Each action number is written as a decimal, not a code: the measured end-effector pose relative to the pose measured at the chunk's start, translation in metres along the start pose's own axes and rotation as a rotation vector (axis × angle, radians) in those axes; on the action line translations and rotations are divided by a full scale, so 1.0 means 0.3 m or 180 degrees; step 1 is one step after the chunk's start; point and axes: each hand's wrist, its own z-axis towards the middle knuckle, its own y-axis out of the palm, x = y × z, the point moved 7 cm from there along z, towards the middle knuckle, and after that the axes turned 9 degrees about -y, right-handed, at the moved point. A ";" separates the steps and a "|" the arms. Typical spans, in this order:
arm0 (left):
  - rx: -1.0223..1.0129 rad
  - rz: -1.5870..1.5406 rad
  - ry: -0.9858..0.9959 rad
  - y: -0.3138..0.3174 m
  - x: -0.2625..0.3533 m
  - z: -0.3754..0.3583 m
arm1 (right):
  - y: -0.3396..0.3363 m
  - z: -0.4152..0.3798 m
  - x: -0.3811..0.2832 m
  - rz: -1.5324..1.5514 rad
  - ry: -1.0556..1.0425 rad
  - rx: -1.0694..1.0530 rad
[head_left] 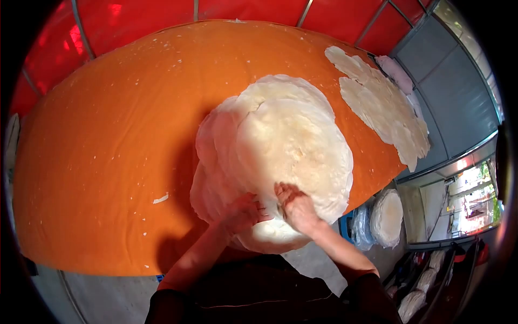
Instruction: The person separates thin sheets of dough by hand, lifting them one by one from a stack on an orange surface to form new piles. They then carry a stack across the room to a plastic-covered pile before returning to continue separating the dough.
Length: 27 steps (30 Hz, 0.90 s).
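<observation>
A tall, uneven pile of thin, pale flatbread sheets [294, 135] lies near the front edge of the orange-covered table, its layers ragged at the rim. Both hands are at the near side of this pile, a small gap apart. My left hand [245, 214] has its fingers curled in, closed on the edge of a flatbread sheet. My right hand [295, 205] is closed as well, its bent fingers gripping the sheet. Exactly how much of the sheet each hand pinches is hidden. Below the hands, the pile's near edge hangs toward my body.
The orange cloth [102, 156] carries scattered flakes and a small white scrap [161, 198]. More flatbread sheets [380, 100] overlap at the table's far right. On the floor, a round wrapped stack [387, 217] stands near a blue crate [346, 227]. Red panels [243, 9] line the back.
</observation>
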 end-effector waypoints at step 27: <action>0.0190 0.1581 0.0050 0.031 0.069 0.044 | 0.015 -0.014 0.022 0.1075 0.0789 0.0113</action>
